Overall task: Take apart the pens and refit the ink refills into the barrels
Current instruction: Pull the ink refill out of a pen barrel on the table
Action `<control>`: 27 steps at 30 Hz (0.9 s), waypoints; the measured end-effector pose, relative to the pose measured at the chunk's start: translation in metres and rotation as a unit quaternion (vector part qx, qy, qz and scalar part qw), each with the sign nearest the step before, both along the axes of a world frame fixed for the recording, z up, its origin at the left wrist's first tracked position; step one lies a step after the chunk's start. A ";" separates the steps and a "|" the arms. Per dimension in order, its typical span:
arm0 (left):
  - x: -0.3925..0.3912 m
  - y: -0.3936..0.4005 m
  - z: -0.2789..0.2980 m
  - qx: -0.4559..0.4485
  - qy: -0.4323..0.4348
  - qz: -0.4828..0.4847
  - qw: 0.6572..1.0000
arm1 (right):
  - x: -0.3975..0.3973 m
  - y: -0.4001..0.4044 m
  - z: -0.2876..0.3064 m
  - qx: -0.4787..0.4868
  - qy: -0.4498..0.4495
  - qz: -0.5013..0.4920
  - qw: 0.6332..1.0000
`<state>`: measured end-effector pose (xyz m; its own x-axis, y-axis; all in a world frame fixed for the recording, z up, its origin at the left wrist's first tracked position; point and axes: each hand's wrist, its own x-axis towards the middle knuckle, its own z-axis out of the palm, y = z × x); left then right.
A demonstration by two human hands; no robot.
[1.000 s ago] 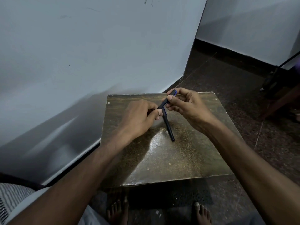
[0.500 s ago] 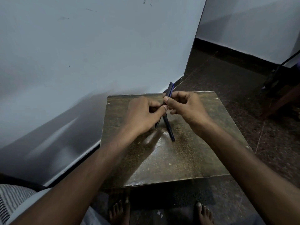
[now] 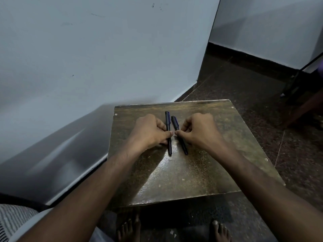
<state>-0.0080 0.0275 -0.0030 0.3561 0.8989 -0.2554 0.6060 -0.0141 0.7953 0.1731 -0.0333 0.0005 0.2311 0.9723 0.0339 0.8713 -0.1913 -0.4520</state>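
Half a second ago one pen was raised between both hands; now both pens lie side by side on the table (image 3: 218, 154), left hand (image 3: 148, 133) pinching the left pen (image 3: 168, 135), right hand (image 3: 197, 131) pinching the right pen (image 3: 180, 137), both seemingly whole

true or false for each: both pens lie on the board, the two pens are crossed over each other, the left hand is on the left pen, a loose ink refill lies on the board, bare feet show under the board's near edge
1. Both pens lie on the board. True: the left pen and the right pen both rest on it.
2. The two pens are crossed. False: they lie side by side with a gap, not touching.
3. The left hand is on the left pen. True: its fingers curl round the middle of the pen.
4. A loose ink refill lies on the board. False: only the two whole pens show there.
5. Bare feet show below the board's near edge. True.
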 end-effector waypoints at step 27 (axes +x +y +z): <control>0.015 -0.007 -0.007 -0.012 -0.029 0.038 0.999 | -0.008 -0.002 0.009 -0.070 0.153 -0.029 0.985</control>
<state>0.0070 0.0203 -0.0098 0.3022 0.9176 -0.2582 0.5582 0.0492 0.8282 0.1648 -0.0352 0.0091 0.2658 0.9471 -0.1801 0.6833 -0.3168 -0.6578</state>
